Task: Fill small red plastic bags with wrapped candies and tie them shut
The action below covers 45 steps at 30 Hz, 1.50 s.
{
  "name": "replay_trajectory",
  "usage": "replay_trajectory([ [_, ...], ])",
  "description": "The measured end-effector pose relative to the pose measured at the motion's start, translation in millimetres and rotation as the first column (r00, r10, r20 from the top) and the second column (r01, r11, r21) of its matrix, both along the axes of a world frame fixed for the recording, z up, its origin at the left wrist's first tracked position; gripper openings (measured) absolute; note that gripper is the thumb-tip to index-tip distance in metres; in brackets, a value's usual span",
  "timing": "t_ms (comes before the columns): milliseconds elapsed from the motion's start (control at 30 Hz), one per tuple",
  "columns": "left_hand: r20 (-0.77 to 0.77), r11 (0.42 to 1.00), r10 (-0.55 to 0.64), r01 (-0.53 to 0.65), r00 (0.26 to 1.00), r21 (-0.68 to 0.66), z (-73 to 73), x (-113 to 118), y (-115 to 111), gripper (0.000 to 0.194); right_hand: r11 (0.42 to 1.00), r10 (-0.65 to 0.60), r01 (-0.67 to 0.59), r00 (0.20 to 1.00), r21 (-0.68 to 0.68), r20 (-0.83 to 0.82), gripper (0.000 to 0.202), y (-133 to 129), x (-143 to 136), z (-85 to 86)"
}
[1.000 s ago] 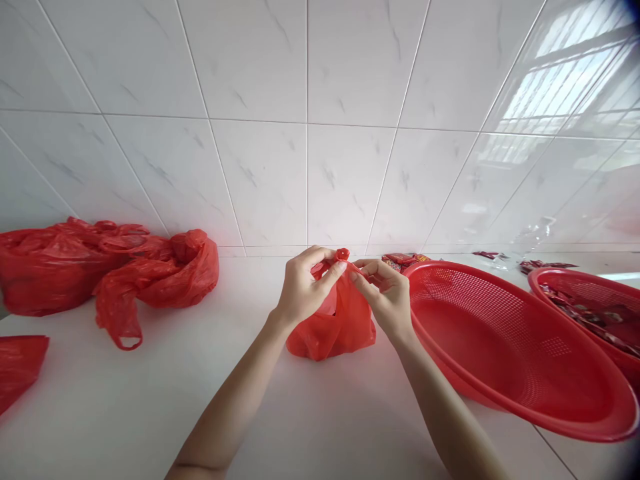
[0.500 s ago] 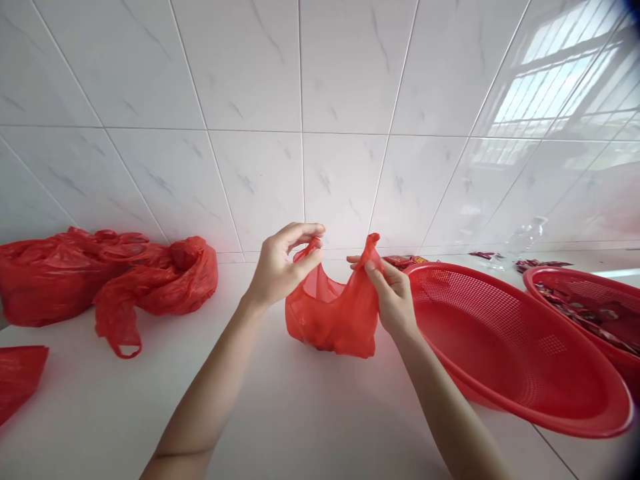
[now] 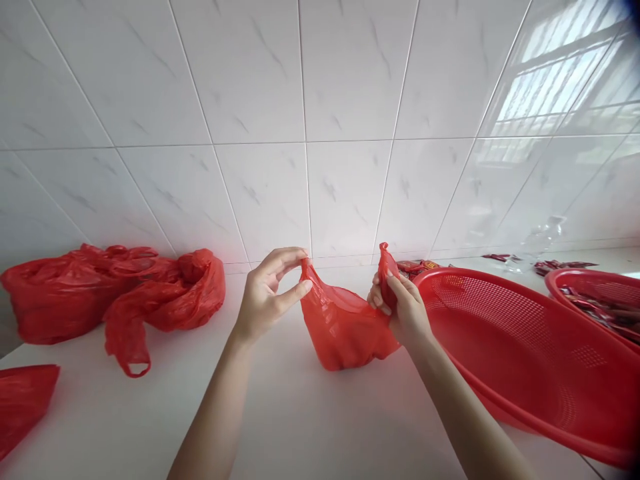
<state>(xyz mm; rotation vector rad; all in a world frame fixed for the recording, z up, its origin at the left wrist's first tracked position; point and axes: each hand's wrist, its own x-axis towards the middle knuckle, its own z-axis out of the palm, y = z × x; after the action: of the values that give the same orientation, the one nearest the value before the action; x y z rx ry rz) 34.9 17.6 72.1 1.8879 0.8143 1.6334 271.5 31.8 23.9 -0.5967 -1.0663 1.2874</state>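
Note:
Between my hands a red plastic bag point(image 3: 345, 330) is held up by its two handles, its lower part sagging over the white counter. What lies inside shows only as a dark bulge. My left hand point(image 3: 267, 293) pinches the left handle between thumb and fingertips. Around the right handle, the fingers of my right hand point(image 3: 403, 303) are closed, and the twisted handle tip sticks up above them. The bag's mouth hangs slack between the two handles.
Knotted, filled red plastic bags point(image 3: 65, 293) stand on the left by the tiled wall. A flat red bag point(image 3: 25, 403) lies nearer. At right are a large red colander basket point(image 3: 480, 353), another basket point(image 3: 590, 280) holding small packets, loose packets point(image 3: 417, 267) and a clear bottle point(image 3: 547, 233).
My hands have moved apart, the left one drawing its handle leftward. My right hand has wrapped further around its handle. The bag has stretched and tilted toward the right.

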Motion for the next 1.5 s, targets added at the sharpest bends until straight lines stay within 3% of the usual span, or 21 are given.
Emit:
replay_trajectory([
  [133, -0.073, 0.994, 0.103, -0.105, 0.992, -0.033, -4.2, -3.9, 5.7, 0.04, 1.0, -0.007, 0.007, 1.0, -0.013, 0.009, 0.027, -0.1, -0.9, -0.1],
  [267, -0.246, 0.963, 0.199, -0.236, 0.949, -0.13, -9.0, -12.4, 9.7, 0.065, 0.999, -0.043, 0.043, 0.999, 0.001, -0.021, 0.027, -0.5, -0.9, 1.1],
  [400, -0.394, 0.923, 0.035, -0.181, 0.918, -0.339, -9.0, -20.5, 9.7, 0.07, 0.997, -0.082, 0.083, 0.996, 0.002, -0.04, 0.025, -2.0, -0.2, 2.9],
  [500, -0.374, 0.88, -0.126, -0.07, 0.919, -0.469, -7.4, -23.6, 9.5, 0.057, 0.994, -0.109, 0.108, 0.992, -0.02, -0.056, 0.024, -2.7, -0.1, 3.9],
  [567, -0.34, 0.872, -0.171, -0.018, 0.924, -0.489, -7.0, -22.6, 9.7, 0.046, 0.993, -0.112, 0.111, 0.992, -0.026, -0.06, 0.025, -2.7, -0.7, 4.0],
  [667, -0.313, 0.875, -0.152, -0.019, 0.937, -0.483, -7.7, -16.9, 10.1, 0.033, 0.995, -0.099, 0.098, 0.993, -0.023, -0.059, 0.025, -3.0, -2.3, 4.1],
  [833, -0.239, 0.899, -0.101, -0.014, 0.966, -0.437, -7.2, -6.9, 8.9, 0.031, 0.997, -0.07, 0.068, 0.995, -0.024, -0.069, 0.024, -4.9, -3.2, 6.1],
  [1033, -0.009, 0.945, -0.025, 0.021, 1.0, -0.326, -4.6, -3.1, 10.1, 0.031, 0.996, -0.086, 0.082, 0.992, -0.037, -0.097, 0.023, -2.2, -4.0, 11.9],
  [1167, 0.12, 0.956, 0.056, -0.018, 0.991, -0.292, -6.1, -1.9, 13.1, 0.032, 0.989, -0.148, 0.146, 0.988, -0.027, -0.045, 0.024, 5.2, -9.7, 12.7],
  [1233, 0.098, 0.96, 0.036, -0.007, 0.995, -0.279, -6.4, -0.4, 12.0, 0.027, 0.981, -0.19, 0.193, 0.978, -0.024, 0.08, 0.025, 8.5, -13.6, 10.8],
  [1333, -0.051, 0.973, -0.088, 0.075, 0.995, -0.219, -5.4, 5.4, 5.5, 0.016, 0.98, -0.184, 0.198, 0.929, -0.014, 0.322, 0.03, 9.1, -18.7, 6.9],
  [1500, -0.326, 0.985, -0.167, 0.141, 0.931, -0.101, -3.9, 20.5, -7.5, 0.009, 0.999, -0.02, -0.006, 0.836, 0.045, 0.549, 0.024, -2.9, -21.1, 7.3],
])
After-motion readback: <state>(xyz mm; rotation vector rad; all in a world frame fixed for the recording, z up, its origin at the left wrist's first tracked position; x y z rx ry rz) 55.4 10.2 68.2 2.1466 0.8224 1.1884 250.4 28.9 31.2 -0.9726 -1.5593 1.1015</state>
